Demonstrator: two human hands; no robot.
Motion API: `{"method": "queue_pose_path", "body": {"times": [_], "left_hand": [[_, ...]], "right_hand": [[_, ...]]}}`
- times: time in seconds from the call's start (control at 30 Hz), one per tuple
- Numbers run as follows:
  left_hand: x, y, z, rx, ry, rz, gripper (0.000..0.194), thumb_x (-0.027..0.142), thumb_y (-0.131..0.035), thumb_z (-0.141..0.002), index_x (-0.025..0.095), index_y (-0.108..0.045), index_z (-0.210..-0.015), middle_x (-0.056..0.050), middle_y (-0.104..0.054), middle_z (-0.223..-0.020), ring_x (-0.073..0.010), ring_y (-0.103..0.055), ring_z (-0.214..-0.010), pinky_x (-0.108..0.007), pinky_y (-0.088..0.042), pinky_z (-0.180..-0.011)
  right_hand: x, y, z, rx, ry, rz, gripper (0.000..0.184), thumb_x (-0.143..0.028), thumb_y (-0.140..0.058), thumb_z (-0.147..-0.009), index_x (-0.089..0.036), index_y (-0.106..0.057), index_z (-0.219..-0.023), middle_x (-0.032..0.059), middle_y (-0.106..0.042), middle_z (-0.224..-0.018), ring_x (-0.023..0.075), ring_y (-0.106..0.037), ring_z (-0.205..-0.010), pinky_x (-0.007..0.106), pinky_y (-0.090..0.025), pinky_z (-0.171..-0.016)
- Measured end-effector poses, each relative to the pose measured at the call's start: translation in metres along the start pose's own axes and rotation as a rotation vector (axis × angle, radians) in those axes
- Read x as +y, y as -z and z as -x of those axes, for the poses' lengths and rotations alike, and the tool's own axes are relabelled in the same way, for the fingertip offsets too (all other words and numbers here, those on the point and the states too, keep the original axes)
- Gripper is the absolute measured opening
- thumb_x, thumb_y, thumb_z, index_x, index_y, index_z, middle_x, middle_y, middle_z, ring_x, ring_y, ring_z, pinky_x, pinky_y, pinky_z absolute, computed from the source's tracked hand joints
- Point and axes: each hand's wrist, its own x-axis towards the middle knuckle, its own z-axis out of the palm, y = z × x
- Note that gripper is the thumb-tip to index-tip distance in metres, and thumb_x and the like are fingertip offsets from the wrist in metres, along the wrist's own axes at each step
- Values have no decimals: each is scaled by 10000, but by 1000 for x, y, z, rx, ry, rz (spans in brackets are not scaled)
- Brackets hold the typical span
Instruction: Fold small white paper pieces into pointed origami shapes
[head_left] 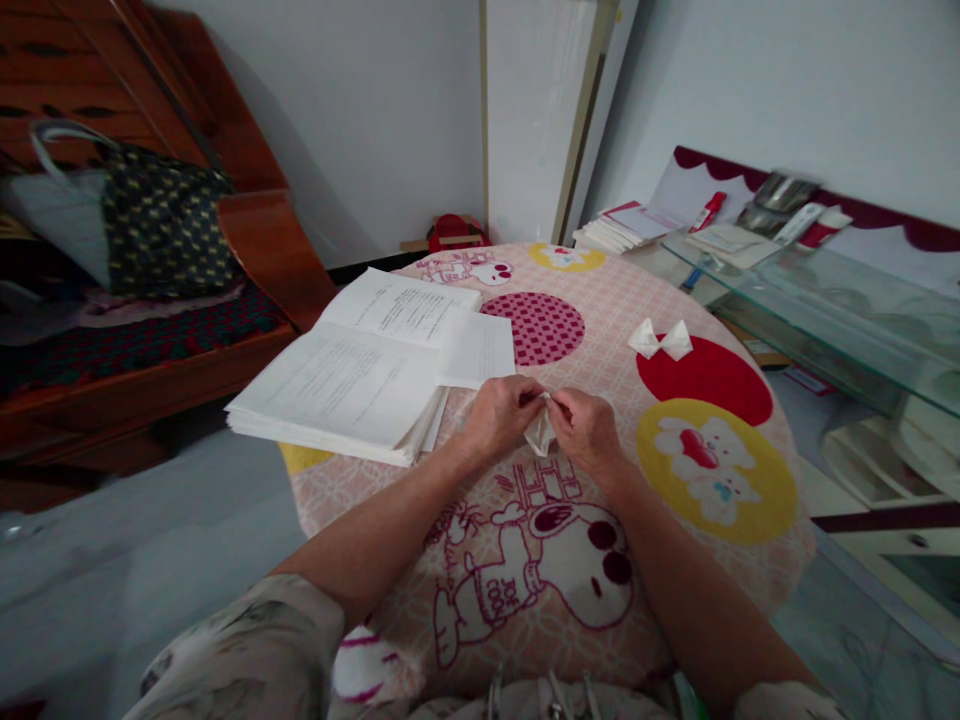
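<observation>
Over the middle of the round table, both my hands pinch a small piece of folded white paper [540, 434]. My left hand [504, 408] grips its upper left edge, fingers closed. On the other side, my right hand [589, 425] has thumb and fingertips closed on its upper right edge. The paper's pointed lower part hangs between the hands; its top is partly hidden by my fingers. A finished-looking white folded paper shape [661, 341] with two peaks lies farther right, on a red printed circle. To the left, an open stack of printed pages [360, 370] lies near my left hand.
The patterned tablecloth [720, 560] covers the round table. At right stands a glass-topped cabinet [840, 310] with a red tube [708, 212] and metal bowls. Papers [626, 225] are piled behind the table. A wooden bench [255, 240] at left holds a dotted bag [165, 225].
</observation>
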Motion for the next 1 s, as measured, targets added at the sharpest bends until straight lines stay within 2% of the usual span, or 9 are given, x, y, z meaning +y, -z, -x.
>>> {"method": "queue_pose_path", "body": {"times": [0.3,0.5,0.73,0.87,1.0], "left_hand": [[4,-3,2,-5,14,1,131,144,-629,-840,160,-753,-801,-27,-700,-711,-139,-599,-674,-250,-432,-666],[8,0,2,-8,13,-20,162,112,-595,-830,148,-746,-782,-37,-702,-703,-139,-602,-668,-244,-411,-638],[10,0,2,-70,16,-1,149,124,-612,-836,154,-750,-789,-31,-718,-716,-135,-613,-676,-234,-428,-659],[2,-3,0,-78,39,140,117,171,-639,-848,140,-752,-849,-30,-736,-767,-125,-625,-698,-225,-448,-667],[-2,-1,-3,-130,73,283,250,329,-625,-908,133,-753,-993,-58,-757,-875,-136,-647,-756,-228,-474,-671]], "right_hand": [[0,-3,1,46,7,100,242,-138,-484,-814,-213,-472,-584,17,-568,-594,136,-403,-560,293,-274,-582],[0,-3,1,41,39,75,237,-200,-475,-885,-208,-519,-652,26,-595,-626,140,-437,-578,292,-291,-599],[2,-4,2,45,105,182,228,-142,-463,-841,-204,-540,-635,49,-622,-631,149,-447,-574,306,-269,-589],[5,-6,1,102,41,194,215,-147,-491,-832,-203,-547,-633,49,-618,-626,150,-467,-569,303,-271,-587],[8,-5,0,167,-65,222,204,-160,-504,-844,-196,-564,-652,58,-615,-646,150,-475,-572,301,-258,-580]]}}
